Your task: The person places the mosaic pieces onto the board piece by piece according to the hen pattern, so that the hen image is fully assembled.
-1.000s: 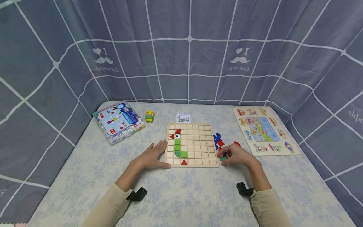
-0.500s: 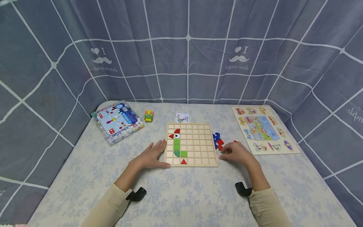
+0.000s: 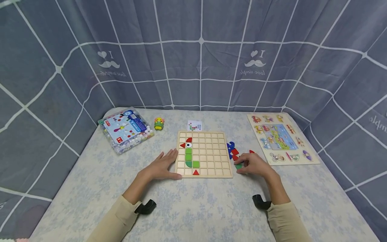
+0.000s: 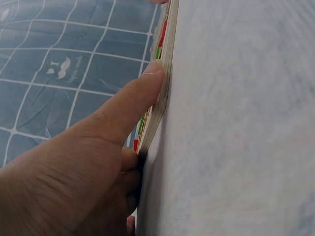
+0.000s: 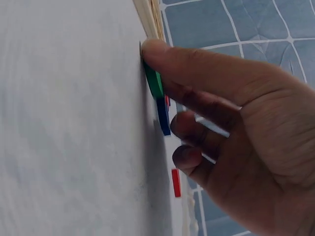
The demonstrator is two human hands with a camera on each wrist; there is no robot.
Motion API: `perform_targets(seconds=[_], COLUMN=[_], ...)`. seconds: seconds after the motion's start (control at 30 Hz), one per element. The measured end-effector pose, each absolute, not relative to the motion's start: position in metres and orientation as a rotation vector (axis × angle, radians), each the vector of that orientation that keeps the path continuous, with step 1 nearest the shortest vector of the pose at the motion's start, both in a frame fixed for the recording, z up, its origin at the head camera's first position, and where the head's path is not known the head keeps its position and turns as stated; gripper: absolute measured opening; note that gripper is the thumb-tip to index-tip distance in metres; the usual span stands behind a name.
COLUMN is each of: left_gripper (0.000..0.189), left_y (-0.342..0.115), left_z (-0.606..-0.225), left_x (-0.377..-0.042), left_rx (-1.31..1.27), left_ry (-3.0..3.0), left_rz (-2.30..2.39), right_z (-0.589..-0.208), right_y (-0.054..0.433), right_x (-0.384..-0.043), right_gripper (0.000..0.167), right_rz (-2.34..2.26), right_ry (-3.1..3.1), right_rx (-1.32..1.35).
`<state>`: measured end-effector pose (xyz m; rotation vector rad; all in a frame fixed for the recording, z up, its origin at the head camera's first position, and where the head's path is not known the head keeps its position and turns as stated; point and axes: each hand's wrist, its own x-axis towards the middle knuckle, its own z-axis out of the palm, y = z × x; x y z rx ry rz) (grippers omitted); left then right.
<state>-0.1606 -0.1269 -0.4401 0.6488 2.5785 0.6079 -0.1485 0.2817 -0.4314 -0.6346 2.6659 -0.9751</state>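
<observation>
A wooden grid board (image 3: 208, 151) lies on the table. On it sit a white eye disc (image 3: 188, 145), several green pieces (image 3: 188, 157) and a few red ones, among them a red triangle (image 3: 196, 172). My left hand (image 3: 161, 167) rests on the board's left edge and front-left corner, fingers extended; in the left wrist view its thumb (image 4: 135, 101) lies along the board's edge. Just right of the board, my right hand (image 3: 253, 164) pinches a green piece (image 3: 238, 166) with thumb and index finger, low at the tabletop. A blue piece (image 5: 163, 116) sits behind that green piece.
Loose blue pieces (image 3: 231, 148) and red pieces (image 3: 234, 153) lie beside the board's right edge. A picture card (image 3: 194, 125) is behind the board. Farther out are a toy figure (image 3: 159, 123), a plastic box of beads (image 3: 125, 129) and a wooden picture puzzle (image 3: 282, 139).
My right hand has shifted slightly among the loose pieces; the green piece, mostly covered half a second ago, shows again between its fingers. The left hand has stayed on the board.
</observation>
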Motion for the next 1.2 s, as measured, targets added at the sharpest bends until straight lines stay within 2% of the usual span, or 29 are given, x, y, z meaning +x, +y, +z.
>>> perform_targets(seconds=[0.23, 1.2], left_gripper=[0.112, 0.111], left_y=[-0.1261, -0.1284], left_z=[-0.4388, -0.4399], left_x=[-0.1599, -0.1603], left_rx=[0.649, 0.677], left_ry=[2.582, 2.578], left_rz=[0.611, 0.618], right_z=[-0.4347, -0.4378], right_y=[0.2853, 0.2891], right_x=[-0.1453, -0.1466], right_gripper=[0.029, 0.019], right_rz=[-0.975, -0.962], right_ry=[2.699, 2.677], right_rx=[-0.539, -0.438])
